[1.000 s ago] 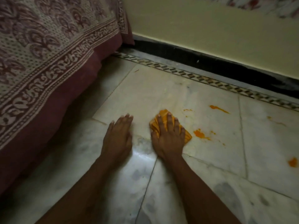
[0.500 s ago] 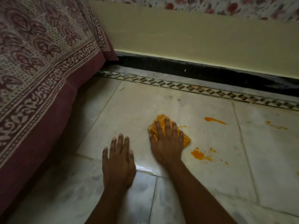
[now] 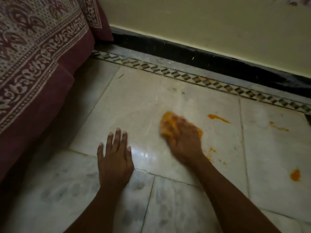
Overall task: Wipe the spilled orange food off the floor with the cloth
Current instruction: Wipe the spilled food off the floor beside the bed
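Note:
My right hand (image 3: 183, 140) presses an orange cloth (image 3: 168, 122) flat against the pale marble floor (image 3: 143, 106); the hand is motion-blurred and covers most of the cloth. My left hand (image 3: 115, 157) rests flat on the floor to its left, fingers spread, holding nothing. Orange food spots lie to the right: a streak (image 3: 218, 118), a thin smear (image 3: 277, 127), a blob (image 3: 295, 175) and small specks (image 3: 212, 150) beside my right wrist.
A bed with a maroon patterned cover (image 3: 37, 64) hangs down on the left. A cream wall with a black skirting (image 3: 202, 58) runs along the back, with a patterned tile border (image 3: 185, 76) in front of it.
My right hand has slid the cloth to the right over the blob that lay beside it. The left hand stays planted on the floor. The view has shifted.

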